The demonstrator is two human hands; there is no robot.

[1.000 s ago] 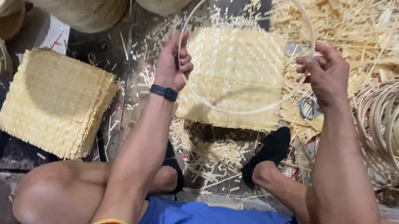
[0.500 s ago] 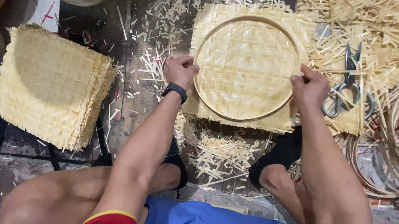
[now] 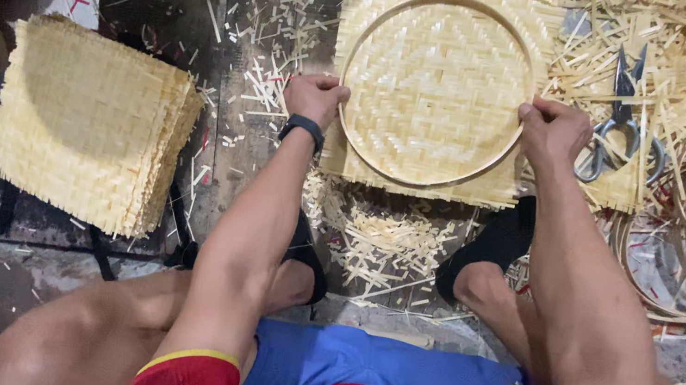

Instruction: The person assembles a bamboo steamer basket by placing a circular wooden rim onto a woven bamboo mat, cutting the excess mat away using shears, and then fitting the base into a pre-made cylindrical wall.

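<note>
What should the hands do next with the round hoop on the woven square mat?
Probably press the round bamboo hoop down evenly: the left hand and right hand grip its opposite sides, and it lies centred on the square woven bamboo mat, whose corners stick out past it.

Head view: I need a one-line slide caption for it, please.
Both hands, left hand and right hand, grip a round hoop on a square woven mat; scissors alongside.
</note>
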